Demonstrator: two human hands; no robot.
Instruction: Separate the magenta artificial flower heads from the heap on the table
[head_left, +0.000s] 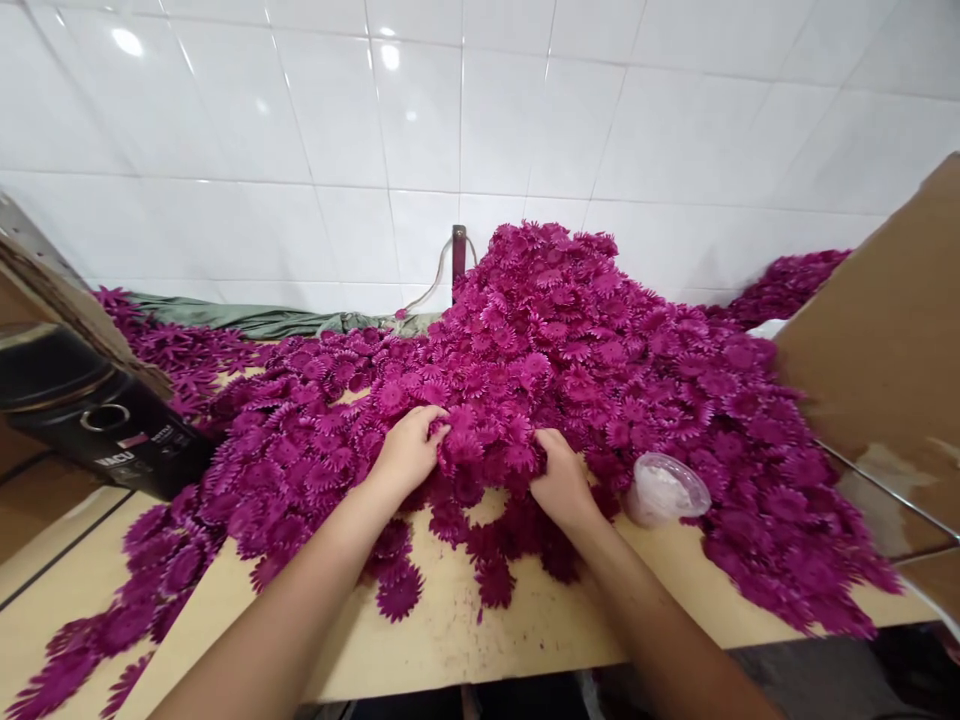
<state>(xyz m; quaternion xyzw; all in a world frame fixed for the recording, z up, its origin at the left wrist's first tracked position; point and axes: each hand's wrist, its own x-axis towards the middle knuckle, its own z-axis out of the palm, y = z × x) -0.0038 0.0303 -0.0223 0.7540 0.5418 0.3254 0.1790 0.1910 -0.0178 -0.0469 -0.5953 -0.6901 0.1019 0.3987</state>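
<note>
A large heap of magenta artificial flower heads (555, 330) with fringed petals covers the table. My left hand (411, 448) is in the front of the heap, its thumb and fingers curled round some flower heads. At the right, my right hand (562, 482) is closed on flower heads too, its fingertips hidden among the petals. Between the two hands lies a clump of flowers (484, 440). Several flower heads (400, 590) lie on the bare wood near the front.
A clear plastic cup (667, 488) with whitish contents stands right of my right hand. On the left leans a black canister (97, 410) by cardboard. A large cardboard box (885, 360) borders the right. Behind are green cloth (247, 315) and a white tiled wall (420, 120).
</note>
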